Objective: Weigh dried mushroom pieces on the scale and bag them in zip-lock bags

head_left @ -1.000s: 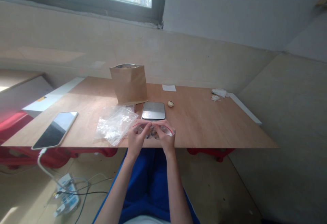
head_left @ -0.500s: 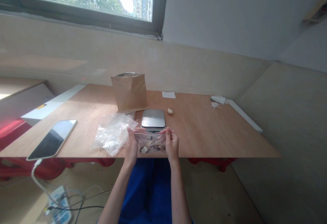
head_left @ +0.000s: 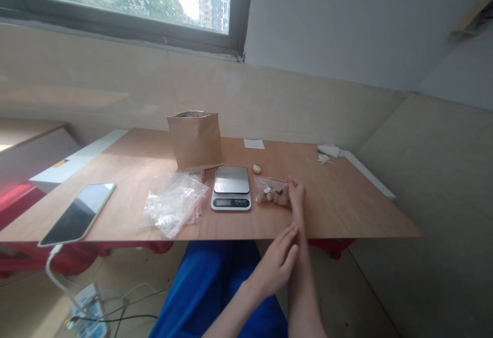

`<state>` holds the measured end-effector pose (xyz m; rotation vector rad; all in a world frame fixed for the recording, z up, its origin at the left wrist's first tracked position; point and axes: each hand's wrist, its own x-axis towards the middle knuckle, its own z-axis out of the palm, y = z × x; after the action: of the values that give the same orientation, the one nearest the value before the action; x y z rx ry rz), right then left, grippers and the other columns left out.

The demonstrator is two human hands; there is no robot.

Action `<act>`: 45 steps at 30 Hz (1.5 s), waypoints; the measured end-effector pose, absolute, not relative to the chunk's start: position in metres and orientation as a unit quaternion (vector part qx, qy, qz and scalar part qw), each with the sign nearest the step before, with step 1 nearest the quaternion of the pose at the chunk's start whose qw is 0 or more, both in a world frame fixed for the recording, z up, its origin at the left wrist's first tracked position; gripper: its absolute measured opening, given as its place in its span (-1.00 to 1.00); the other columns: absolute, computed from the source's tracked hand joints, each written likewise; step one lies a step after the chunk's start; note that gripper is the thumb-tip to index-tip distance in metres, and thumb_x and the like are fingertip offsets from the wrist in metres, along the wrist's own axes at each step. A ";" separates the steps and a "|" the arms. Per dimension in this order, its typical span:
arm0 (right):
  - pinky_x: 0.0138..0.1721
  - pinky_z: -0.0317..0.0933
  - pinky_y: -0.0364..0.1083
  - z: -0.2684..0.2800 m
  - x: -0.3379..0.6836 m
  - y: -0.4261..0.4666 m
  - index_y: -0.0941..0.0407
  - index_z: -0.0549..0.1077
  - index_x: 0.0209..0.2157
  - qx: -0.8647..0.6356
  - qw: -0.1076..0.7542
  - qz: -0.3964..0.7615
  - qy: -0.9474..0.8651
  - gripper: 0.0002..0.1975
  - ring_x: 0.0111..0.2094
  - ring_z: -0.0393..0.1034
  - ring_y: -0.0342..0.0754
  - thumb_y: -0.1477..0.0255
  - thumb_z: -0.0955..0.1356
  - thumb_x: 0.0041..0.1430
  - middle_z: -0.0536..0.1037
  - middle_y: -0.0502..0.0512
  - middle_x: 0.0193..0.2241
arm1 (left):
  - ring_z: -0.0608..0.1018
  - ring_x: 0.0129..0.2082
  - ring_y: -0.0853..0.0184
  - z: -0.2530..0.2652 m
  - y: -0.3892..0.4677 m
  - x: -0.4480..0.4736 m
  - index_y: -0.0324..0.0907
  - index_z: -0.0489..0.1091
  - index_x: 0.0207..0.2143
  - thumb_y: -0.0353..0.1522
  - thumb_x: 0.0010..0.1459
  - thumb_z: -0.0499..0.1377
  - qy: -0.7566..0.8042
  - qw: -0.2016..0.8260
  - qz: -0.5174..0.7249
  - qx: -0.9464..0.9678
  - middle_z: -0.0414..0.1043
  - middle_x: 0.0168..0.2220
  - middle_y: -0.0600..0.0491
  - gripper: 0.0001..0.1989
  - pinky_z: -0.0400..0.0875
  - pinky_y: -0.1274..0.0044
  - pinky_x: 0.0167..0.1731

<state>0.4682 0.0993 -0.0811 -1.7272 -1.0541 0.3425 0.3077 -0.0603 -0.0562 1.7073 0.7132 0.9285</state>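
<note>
My right hand (head_left: 297, 195) grips the right end of a small clear zip bag (head_left: 271, 192) with a red seal line, its fingers closed. Brownish and dark pieces and something white show inside the bag, which lies on or just above the table right of a kitchen scale (head_left: 231, 189). With fingers stretched out, my left hand (head_left: 276, 263) rests against my right forearm and holds nothing. Behind the bag lies a small pale round object (head_left: 257, 168). The scale's metal plate carries nothing.
A pile of clear zip bags (head_left: 173, 202) lies left of the scale. Behind it stands an open brown paper bag (head_left: 195, 142). A phone (head_left: 79, 213) on a cable overhangs the table's front edge. White scraps (head_left: 328, 151) and a white paper (head_left: 254, 144) lie farther back.
The filled zip bag has moved from in front of the scale to its right, in my right hand. My left hand has let go of it and come across to my right forearm.
</note>
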 end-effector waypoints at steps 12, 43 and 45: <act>-0.36 0.20 -0.06 -0.067 0.490 0.130 0.20 0.50 -0.40 -0.749 0.459 0.079 -0.471 -0.69 -0.37 0.41 0.04 0.29 0.22 0.07 0.54 0.34 -0.39 | 0.04 0.26 0.25 -0.064 -0.027 0.349 -0.28 -0.02 0.24 -0.31 0.18 -0.02 0.300 0.525 0.415 0.679 -0.07 0.27 -0.09 -0.41 -0.09 0.33 0.23; -0.13 0.21 -0.08 -0.031 0.409 0.148 0.11 0.42 -0.15 -0.624 0.290 0.066 -0.722 -0.74 -0.16 0.40 -0.04 0.41 0.29 0.09 0.52 0.13 -0.16 | 0.33 0.07 0.20 -0.059 -0.017 0.362 -0.21 0.10 0.09 -0.24 0.10 0.14 0.359 0.571 0.598 0.432 0.19 0.09 -0.17 -0.46 0.20 0.35 0.07; -0.11 0.20 -0.10 -0.028 0.385 0.143 0.11 0.40 -0.15 -0.563 0.317 0.092 -0.758 -0.74 -0.15 0.38 -0.06 0.39 0.29 0.10 0.50 0.11 -0.15 | 0.29 0.10 0.21 -0.059 -0.015 0.357 -0.20 0.05 0.10 -0.25 0.08 0.16 0.379 0.544 0.622 0.417 0.15 0.11 -0.17 -0.43 0.16 0.36 0.09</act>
<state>0.3855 0.1435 -0.0282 -1.4808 -1.9955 0.2417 0.3574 -0.0153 -0.0586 0.9898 0.9003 1.4751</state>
